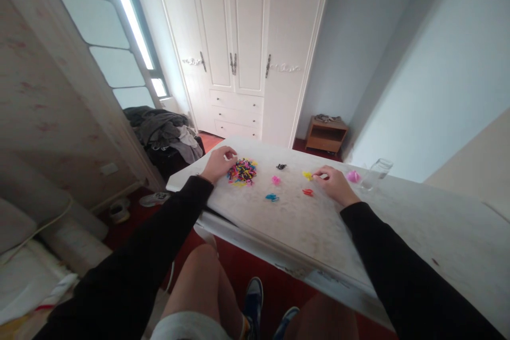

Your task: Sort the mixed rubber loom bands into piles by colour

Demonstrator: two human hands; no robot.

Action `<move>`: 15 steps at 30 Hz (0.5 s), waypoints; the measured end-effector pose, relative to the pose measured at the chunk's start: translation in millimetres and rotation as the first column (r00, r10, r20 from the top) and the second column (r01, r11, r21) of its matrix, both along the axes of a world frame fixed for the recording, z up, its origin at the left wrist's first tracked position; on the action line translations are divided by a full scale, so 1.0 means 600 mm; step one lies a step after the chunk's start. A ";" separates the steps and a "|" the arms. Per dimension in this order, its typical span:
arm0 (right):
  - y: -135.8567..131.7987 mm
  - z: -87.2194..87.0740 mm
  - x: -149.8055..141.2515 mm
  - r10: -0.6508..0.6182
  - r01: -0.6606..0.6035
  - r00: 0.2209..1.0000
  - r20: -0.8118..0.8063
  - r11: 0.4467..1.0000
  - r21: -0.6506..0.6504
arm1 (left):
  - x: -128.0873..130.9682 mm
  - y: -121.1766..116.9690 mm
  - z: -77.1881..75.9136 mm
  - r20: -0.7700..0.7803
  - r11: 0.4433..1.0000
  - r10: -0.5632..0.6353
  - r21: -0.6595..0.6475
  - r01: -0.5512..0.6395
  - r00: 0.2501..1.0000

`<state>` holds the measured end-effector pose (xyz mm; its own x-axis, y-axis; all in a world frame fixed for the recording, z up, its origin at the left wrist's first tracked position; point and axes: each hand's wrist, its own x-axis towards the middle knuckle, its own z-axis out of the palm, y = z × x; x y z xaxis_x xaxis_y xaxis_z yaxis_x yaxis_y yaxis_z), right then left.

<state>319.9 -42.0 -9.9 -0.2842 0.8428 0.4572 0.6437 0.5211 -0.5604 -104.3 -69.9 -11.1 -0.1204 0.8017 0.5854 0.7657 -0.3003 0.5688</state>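
Note:
A mixed pile of small, thin, many-coloured pieces (pixel 243 171), perhaps rubber bands, lies on the white table (pixel 287 228). My left hand (pixel 218 163) is at the pile's left edge, fingers curled and thumb close to the fingertips. Beside a small yellow cluster (pixel 307 176), my right hand (pixel 333 185) has its fingertips pinched together. Anything in either pinch is too small to make out. Separate little clusters lie between my hands: black (pixel 281 166), pink (pixel 276 180), blue (pixel 272 197) and red-orange (pixel 307 192).
Right of my right hand are a shiny pink item (pixel 353 176) and a clear glass jar (pixel 376 174), apparently tilted or lying. Beyond the table stand a white wardrobe (pixel 247 37) and a small wooden cabinet (pixel 326 135). Dark clothes (pixel 159 130) are heaped at the left.

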 end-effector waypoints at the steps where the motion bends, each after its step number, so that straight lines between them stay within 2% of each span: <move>1: 0.000 -0.001 0.000 0.002 -0.002 1.000 0.003 1.000 0.000 | -0.002 -0.003 -0.007 -0.022 1.000 -0.022 -0.010 0.021 1.000; 7: 0.003 -0.006 0.000 -0.001 0.001 1.000 0.001 1.000 0.023 | 0.002 -0.003 -0.013 -0.133 0.991 -0.115 -0.089 0.104 0.984; 15: 0.000 -0.002 0.000 0.049 -0.049 0.999 0.021 0.999 0.020 | 0.000 0.000 -0.011 -0.111 0.984 -0.180 -0.033 0.177 0.977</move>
<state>319.8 -41.9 -11.4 -0.3341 0.8180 0.4683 0.6284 0.5636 -0.5361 -104.3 -69.8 -17.9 0.0921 0.8178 0.5682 0.7609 -0.4258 0.4896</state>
